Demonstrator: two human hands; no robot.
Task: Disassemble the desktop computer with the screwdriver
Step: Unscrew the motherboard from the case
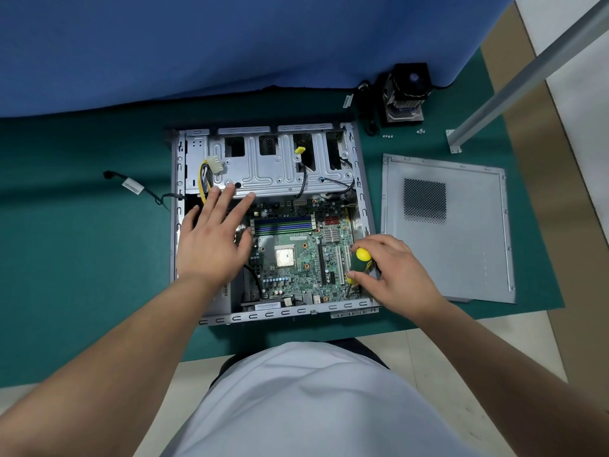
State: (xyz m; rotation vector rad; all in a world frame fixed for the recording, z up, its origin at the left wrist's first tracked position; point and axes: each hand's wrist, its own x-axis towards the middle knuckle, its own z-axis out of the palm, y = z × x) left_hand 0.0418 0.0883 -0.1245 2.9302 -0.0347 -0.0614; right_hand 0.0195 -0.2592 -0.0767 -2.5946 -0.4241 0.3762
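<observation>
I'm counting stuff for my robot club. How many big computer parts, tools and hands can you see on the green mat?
Computer case, open: 1
Side panel, lying beside the case: 1
Cooler with fan, off to the back: 1
Screwdriver, yellow-green, held: 1
Hands: 2, left hand open, right hand holding the screwdriver
Total: 6

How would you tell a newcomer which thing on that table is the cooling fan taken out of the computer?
Start at the open computer case in the middle of the green mat, then look past its far right corner, toward the blue cloth. There stands the cooler: a black fan on a block of metal fins. Unlike the flat grey side panel nearer you, it is tall, boxy and dark.
</observation>
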